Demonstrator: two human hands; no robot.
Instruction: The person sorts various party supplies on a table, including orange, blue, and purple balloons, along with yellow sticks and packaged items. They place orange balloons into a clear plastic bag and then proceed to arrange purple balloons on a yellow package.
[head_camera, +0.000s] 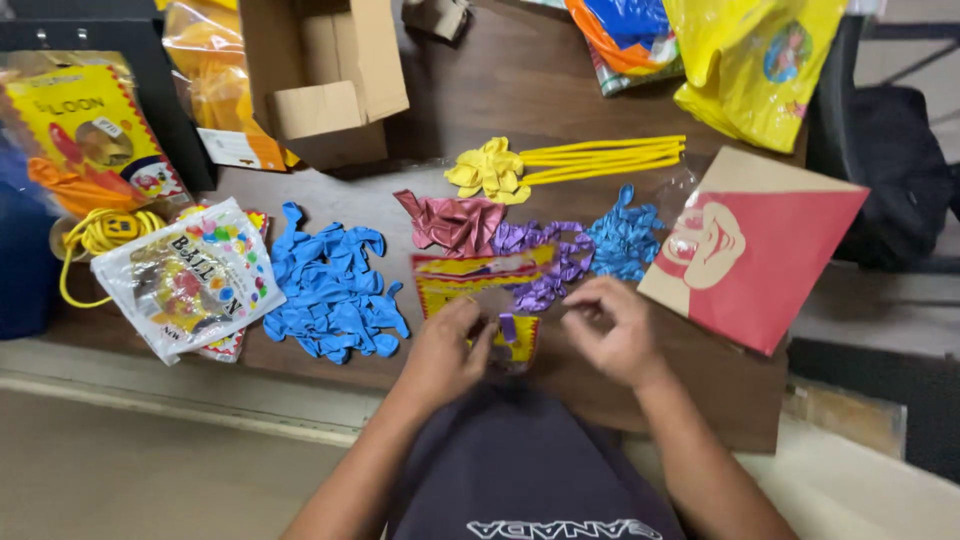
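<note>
We pinch the clear balloon packet (497, 320) with left hand (443, 355), right hand (612, 335) half-curled beside it; purple balloons (545, 265) behind the packet may spill off the table (560, 90).

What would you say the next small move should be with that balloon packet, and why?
Probably draw the purple balloon out and lay it on the purple pile. The left hand pinches the clear packet at the table edge, the right hand hovers beside it, and the balloons lie sorted by colour.
</note>
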